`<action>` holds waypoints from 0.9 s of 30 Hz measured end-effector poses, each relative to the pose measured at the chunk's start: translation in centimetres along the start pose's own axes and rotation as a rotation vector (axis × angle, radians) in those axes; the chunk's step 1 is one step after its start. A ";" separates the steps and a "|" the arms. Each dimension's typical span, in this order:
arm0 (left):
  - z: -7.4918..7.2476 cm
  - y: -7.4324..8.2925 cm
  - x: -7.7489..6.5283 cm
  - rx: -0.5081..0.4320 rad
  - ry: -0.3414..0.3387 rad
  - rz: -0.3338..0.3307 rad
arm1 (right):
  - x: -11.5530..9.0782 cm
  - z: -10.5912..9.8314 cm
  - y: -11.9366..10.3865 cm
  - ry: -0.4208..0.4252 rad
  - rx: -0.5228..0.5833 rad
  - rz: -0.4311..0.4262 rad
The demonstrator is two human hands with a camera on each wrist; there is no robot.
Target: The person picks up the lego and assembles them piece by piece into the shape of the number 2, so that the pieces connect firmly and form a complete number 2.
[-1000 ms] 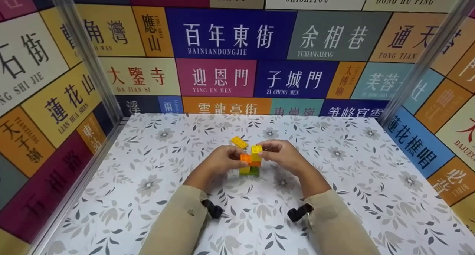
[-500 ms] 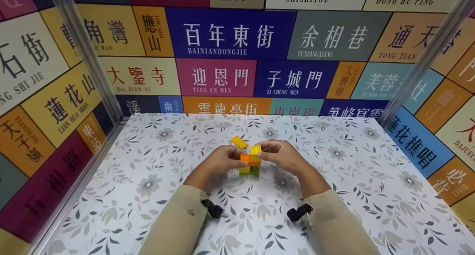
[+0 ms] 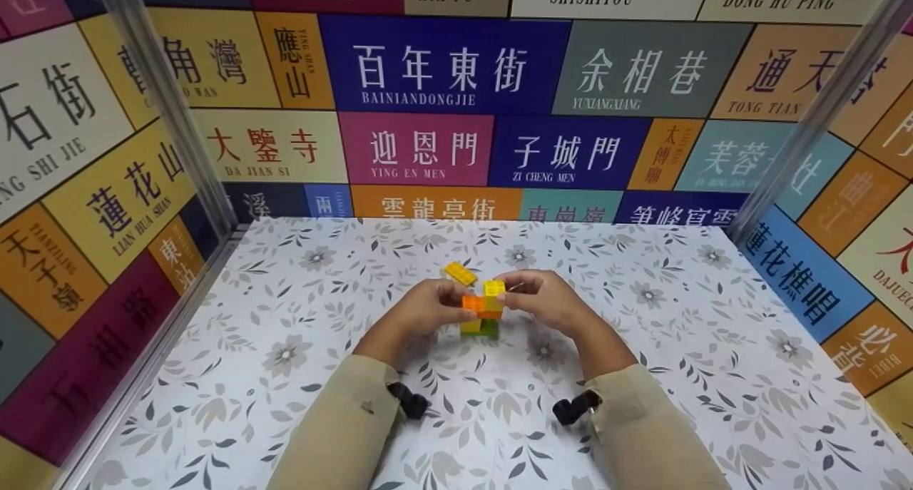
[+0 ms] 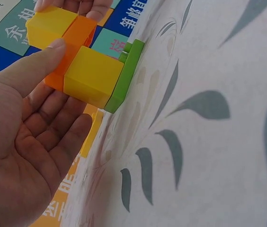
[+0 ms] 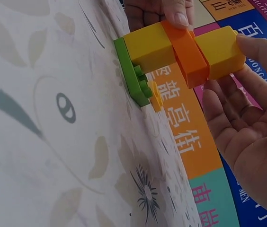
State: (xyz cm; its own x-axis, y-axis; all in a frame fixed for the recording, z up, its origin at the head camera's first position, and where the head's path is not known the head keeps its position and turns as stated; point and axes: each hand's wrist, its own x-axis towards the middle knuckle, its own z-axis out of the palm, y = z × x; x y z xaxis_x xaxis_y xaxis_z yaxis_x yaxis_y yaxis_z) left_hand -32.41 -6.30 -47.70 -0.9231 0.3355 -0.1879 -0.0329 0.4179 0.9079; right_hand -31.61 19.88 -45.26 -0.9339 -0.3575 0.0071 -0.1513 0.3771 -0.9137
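Note:
A small stack of toy building bricks stands on the table between both hands. Its base is a thin green brick (image 4: 128,76), with a yellow block (image 4: 93,75) on one end of it. Across that block lies an orange brick (image 5: 185,54), sticking out beyond it over the green base. Another yellow block (image 5: 221,51) tops the orange brick's overhanging end. My left hand (image 3: 429,308) pinches the orange brick, its thumb on the near side. With thumb and fingertips, my right hand (image 3: 548,301) pinches the top yellow block.
A flat yellow brick (image 3: 460,273) lies loose on the table just behind the stack. White cloth with a grey leaf pattern covers the table (image 3: 285,419). Panels with coloured signs (image 3: 442,65) enclose the back and both sides, and metal posts (image 3: 799,112) stand at the corners.

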 end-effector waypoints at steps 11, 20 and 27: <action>-0.1 0.2 0.0 0.037 0.004 -0.016 | 0.1 -0.2 0.1 0.003 -0.068 -0.026; 0.1 0.1 0.1 0.024 0.004 0.005 | 0.1 -0.3 0.1 -0.006 -0.109 -0.036; 0.0 0.0 0.1 0.033 0.007 -0.005 | 0.2 -0.1 0.2 -0.020 -0.096 -0.023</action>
State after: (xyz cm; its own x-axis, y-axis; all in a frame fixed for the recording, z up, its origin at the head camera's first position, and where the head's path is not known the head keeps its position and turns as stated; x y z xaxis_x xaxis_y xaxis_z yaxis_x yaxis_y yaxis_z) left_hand -32.52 -6.24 -47.68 -0.9258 0.3271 -0.1896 -0.0251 0.4471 0.8941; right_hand -31.82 19.94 -45.39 -0.9232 -0.3839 0.0188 -0.2042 0.4485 -0.8702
